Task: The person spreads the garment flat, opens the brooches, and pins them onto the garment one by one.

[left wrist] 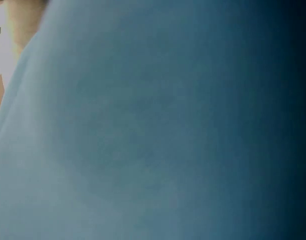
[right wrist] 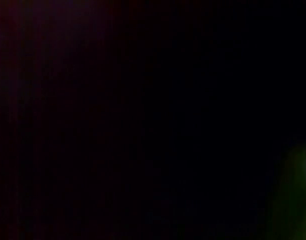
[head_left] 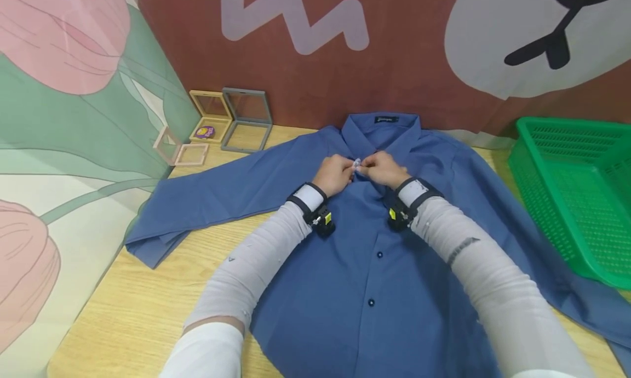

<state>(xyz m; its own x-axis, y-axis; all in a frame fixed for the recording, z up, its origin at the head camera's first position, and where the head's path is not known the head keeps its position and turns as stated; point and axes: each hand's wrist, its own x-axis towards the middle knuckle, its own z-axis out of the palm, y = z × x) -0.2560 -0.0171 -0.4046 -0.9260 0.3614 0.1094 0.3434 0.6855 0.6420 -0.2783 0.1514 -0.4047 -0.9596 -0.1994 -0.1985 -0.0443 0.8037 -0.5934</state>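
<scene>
A blue long-sleeved button-up shirt [head_left: 315, 290] lies face up, its collar at the far side and its sleeves spread. Just below the collar, my left hand [head_left: 333, 174] and right hand [head_left: 383, 170] meet at the front placket. Between their fingertips they pinch a small whitish, shiny piece [head_left: 357, 162], partly hidden by the fingers; its kind is too small to tell. Lower on the placket, dark buttons [head_left: 379, 255] show. Blurred blue shirt cloth [left wrist: 143, 120] fills most of the left wrist view. The right wrist view is almost black.
A green plastic basket [head_left: 586, 202] stands at the right, beside a sleeve. At the back left are a yellow display frame [head_left: 194, 131] holding a purple-and-yellow badge [head_left: 204, 132], a grey frame [head_left: 268, 129] and a small pink frame [head_left: 192, 154]. Printed walls border the wooden table [head_left: 162, 307].
</scene>
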